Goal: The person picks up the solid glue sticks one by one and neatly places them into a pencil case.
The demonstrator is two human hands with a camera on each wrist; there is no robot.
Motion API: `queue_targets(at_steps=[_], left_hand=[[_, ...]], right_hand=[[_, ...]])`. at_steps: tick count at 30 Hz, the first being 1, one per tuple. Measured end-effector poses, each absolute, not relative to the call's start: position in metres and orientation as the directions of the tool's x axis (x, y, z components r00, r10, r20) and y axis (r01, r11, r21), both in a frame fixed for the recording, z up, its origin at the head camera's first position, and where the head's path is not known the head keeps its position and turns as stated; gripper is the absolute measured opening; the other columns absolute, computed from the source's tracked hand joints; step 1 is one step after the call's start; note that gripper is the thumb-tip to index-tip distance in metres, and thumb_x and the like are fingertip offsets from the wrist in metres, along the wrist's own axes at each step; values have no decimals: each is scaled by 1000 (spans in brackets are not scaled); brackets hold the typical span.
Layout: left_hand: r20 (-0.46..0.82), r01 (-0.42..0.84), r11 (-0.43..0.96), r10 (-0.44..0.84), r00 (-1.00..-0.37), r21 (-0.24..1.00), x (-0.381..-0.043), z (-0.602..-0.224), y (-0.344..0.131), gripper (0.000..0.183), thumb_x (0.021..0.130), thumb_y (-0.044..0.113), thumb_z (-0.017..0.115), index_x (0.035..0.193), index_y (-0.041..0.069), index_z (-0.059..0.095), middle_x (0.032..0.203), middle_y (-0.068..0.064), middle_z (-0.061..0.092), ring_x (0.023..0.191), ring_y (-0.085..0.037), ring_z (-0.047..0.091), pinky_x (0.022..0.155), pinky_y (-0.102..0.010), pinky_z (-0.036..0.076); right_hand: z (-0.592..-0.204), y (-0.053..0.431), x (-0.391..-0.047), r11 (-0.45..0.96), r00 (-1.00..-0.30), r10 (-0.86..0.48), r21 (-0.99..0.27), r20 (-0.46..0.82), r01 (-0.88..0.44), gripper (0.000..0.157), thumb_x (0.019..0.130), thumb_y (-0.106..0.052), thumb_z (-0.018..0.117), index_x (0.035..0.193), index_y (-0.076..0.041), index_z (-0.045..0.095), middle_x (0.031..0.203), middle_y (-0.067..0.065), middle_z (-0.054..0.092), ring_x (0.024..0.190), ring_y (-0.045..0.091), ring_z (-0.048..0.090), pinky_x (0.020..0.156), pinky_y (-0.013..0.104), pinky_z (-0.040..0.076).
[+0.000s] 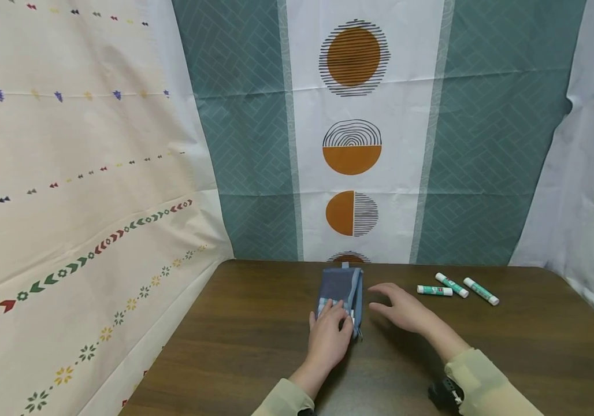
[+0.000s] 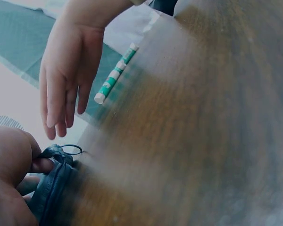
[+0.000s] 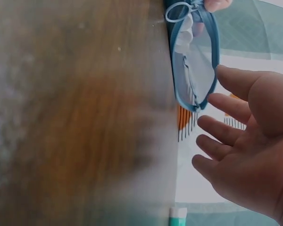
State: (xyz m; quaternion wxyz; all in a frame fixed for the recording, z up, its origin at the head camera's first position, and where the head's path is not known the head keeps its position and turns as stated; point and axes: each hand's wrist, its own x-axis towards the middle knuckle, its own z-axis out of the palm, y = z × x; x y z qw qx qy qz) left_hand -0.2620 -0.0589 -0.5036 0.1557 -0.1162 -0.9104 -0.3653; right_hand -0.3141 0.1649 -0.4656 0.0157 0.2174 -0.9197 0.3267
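A blue zippered pouch (image 1: 337, 283) lies on the table, its unzipped side facing right. My left hand (image 1: 330, 335) lies over the pouch's near end and grips the edge of the opening beside the zipper's ring pull (image 3: 177, 12). White round ends (image 3: 183, 41) of tubes show inside the open mouth. My right hand (image 1: 406, 309) is just right of the pouch with its fingers spread and nothing in it. In the right wrist view its thumb and index fingertips are right at the opening's rim (image 3: 215, 52).
Three green-and-white glue sticks (image 1: 452, 285) lie on the brown table (image 1: 234, 335) to the right, beyond my right hand. A patterned cloth (image 1: 245, 173) hangs along the table's far edge, and a cream cloth (image 1: 84, 173) hangs on the left.
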Motion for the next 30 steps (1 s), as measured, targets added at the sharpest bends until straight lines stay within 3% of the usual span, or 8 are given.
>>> queue_targets(at_steps=[13,30], left_hand=[[387,338,696,94,-917,633,-261,-502,-58,28,105,14,65,78,20,67,149,-11,70,151,-38,53,118,-84,24],[393,344,695,96,-915,631,-260,-501,-59,27,104,14,66,78,20,67,148,-10,70,151,-38,53,118,-85,24]], right_hand=[[-460,188,-309,701,-929,-342,-619,142,-353,64,110,-45,67,155,-1,57,160,29,52,149,51,48,116,71,41],[-451,224,-303,737,-940,-290,-584,180,-339,70,111,-50,63,160,0,51,163,31,47,147,56,47,111,74,44]])
